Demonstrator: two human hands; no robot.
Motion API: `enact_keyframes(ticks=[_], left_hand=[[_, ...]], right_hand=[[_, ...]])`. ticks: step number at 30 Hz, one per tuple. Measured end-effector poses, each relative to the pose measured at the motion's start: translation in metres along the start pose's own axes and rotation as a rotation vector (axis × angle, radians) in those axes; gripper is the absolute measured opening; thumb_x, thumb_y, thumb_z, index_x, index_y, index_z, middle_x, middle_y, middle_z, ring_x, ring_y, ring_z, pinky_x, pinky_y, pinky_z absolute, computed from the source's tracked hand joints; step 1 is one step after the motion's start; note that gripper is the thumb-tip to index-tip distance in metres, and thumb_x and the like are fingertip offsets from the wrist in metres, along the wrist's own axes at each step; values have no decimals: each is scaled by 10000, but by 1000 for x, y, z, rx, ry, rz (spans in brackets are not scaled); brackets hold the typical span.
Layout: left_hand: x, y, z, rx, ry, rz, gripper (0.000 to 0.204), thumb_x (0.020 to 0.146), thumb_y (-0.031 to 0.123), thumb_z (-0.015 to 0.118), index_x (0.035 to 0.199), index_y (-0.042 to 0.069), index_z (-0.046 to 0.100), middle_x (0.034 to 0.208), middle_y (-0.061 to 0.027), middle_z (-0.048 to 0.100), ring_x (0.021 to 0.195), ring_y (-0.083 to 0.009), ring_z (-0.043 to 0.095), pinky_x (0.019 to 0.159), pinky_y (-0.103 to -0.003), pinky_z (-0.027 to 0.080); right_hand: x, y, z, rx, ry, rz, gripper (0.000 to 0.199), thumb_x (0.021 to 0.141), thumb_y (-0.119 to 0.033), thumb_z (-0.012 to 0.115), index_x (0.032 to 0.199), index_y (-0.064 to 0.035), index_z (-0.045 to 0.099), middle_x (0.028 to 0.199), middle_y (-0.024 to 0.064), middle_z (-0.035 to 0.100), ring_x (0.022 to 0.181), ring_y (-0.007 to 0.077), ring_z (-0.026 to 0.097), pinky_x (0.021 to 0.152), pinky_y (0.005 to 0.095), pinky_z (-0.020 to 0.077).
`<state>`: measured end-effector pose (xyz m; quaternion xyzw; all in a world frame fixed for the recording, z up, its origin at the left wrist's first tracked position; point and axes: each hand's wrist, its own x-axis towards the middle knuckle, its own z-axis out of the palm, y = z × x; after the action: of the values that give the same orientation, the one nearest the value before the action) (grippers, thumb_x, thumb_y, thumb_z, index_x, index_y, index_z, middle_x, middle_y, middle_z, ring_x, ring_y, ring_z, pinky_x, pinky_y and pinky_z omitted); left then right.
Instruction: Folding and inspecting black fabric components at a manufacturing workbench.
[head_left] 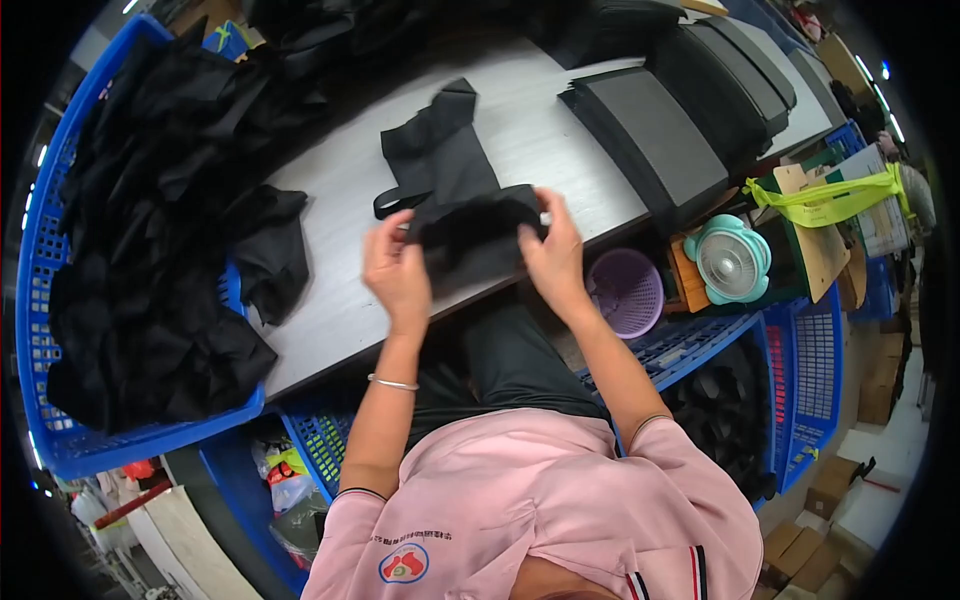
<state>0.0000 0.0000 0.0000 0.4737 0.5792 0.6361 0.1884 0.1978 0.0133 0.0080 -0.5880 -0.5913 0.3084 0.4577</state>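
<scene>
Holding a black fabric piece with straps [455, 190] at the near edge of the pale grey worktable [340, 300], both hands pinching it from opposite sides. Left hand [397, 272] grips the left end of the folded dark bundle, fingers curled shut on the cloth, thumb on top. Right hand [553, 258] grips the right end, fingers closed around the fabric edge; a small pale bit shows at the fingertips, can't tell what it is. Rest of the fabric piece trails away from the hands across the table, one strap looping off to the left. Thin silver bracelet [392, 383] on the left wrist.

Surroundings: large blue plastic crate [60, 440] on the left, piled with black fabric pieces [150, 230], some spilling onto the table. Stack of dark grey flat foam panels [650, 140] on the far right of the table, well apart from the hands. Below the table edge on the right: purple perforated plastic basket [627, 292], and just beside it a small mint-green round fan [730, 260]. Person wears a pink polo shirt [540, 500].
</scene>
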Motion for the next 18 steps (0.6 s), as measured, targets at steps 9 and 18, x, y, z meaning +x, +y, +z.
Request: enact_keyframes(ticks=[9,18], left_hand=[[31,31,-7,78,-116,96,308,784,-89,687,1054,59,712,930,-9,597,668,-73,473,581,-208,395],[-18,67,-20,-44,-176,196,321,812,53,763,1122,52,681,1030,-36,625,673,-67,497,572,-197,402]], right_hand=[[47,-8,-95,-586,344,-465,494,766,-195,818,1181,-43,600,1178,140,549,995,293,581,870,392,478],[96,23,-202,-588,39,-25,358,854,-351,726,1075,-69,739,1040,126,669,976,305,648,857,402,500]])
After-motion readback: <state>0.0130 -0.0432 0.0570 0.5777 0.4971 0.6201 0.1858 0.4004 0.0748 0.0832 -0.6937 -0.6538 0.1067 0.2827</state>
